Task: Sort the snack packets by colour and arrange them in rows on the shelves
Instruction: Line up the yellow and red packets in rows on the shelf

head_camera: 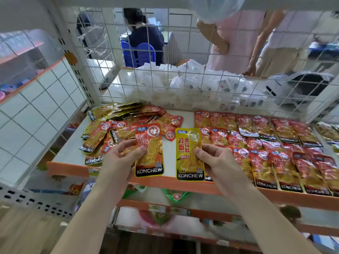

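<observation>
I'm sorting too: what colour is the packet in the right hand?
That packet is yellow; head view shows it best.

- Red packet [149,151] in your left hand [119,160]: "KONCHEW" in white on the black band at its foot; "辣" in the round badge at its top.
- Yellow packet [189,154] in your right hand [216,160]: "KONCHEW" at its foot; "双面 金钱肚" in red above.
- Rows of red packets [275,149] on your right and loose pile [110,129] on your left: "KONCHEW" on many; smaller print unreadable.

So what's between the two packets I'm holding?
Head view: bare white shelf between red packet and yellow packet, a loose packet's corner poking in behind.
</observation>
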